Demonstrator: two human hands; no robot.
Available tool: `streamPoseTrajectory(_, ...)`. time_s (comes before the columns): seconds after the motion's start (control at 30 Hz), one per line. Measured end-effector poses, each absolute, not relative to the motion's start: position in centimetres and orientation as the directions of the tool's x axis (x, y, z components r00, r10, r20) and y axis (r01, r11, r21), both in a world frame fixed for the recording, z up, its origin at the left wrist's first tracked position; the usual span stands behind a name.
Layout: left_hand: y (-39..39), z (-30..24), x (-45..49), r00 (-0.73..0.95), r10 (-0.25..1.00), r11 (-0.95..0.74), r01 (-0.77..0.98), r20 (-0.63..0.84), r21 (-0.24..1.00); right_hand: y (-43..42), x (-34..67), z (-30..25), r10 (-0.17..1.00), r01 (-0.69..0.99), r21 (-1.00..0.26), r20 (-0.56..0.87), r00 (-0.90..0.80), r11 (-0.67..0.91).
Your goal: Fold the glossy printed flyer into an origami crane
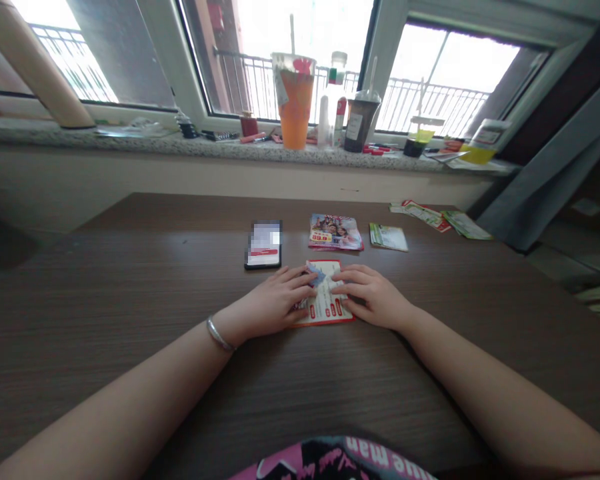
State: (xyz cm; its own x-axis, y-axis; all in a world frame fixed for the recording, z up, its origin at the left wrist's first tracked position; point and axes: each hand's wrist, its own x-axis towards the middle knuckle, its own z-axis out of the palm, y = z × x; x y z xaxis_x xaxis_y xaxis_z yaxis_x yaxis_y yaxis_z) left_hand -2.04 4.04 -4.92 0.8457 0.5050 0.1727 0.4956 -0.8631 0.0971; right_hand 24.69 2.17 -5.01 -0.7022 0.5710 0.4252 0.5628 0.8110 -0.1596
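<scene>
A red-and-white printed leaflet (327,305) lies flat on the dark wooden table (130,287) in front of me. My left hand (275,301) rests on its left side, with a silver bangle on the wrist. My right hand (367,293) rests on its right side. The fingertips of both hands meet over a small folded blue-and-white paper piece (317,274) near the leaflet's top and pinch it together. Both sets of fingers are curled and pressed down, not spread.
A phone (263,244) lies just beyond the left hand. Further leaflets (335,232) (389,237) (423,215) lie beyond and to the right. The stone windowsill (130,141) holds an orange drink cup (295,100), a dark drink cup (359,123), bottles and small clutter.
</scene>
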Motion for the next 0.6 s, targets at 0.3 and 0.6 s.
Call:
streamPoseTrajectory(0.3, 4.06, -4.94, -2.25, 0.837, 0.502, -0.863, 0.501, 0.219, 0.063, 2.19, 24.64, -5.01, 0.567, 0.535, -0.198, 0.392, -0.725, 0.821)
streamPoseTrajectory(0.6, 4.19, -5.82, -2.49, 0.834, 0.534, -0.845, 0.533, 0.135, 0.051, 2.05, 24.57, -5.00, 0.531, 0.486, -0.213, 0.344, -0.775, 0.848)
